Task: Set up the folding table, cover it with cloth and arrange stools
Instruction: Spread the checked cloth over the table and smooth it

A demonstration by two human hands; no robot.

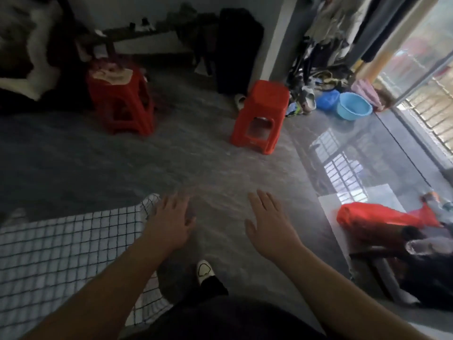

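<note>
A white cloth with a black grid covers the table at the lower left, its corner hanging down. My left hand is open, fingers spread, just past that corner and holding nothing. My right hand is open too, held out over the grey floor. Two red plastic stools stand on the floor ahead: one stool in the middle, and another stool farther left with cloth or paper lying on its seat. The picture is blurred by motion.
A blue basin and shoes lie by the wall at the right, under hanging clothes. A red plastic bag and dark items sit at the right near a glass door. Bedding is at the upper left. My foot is below.
</note>
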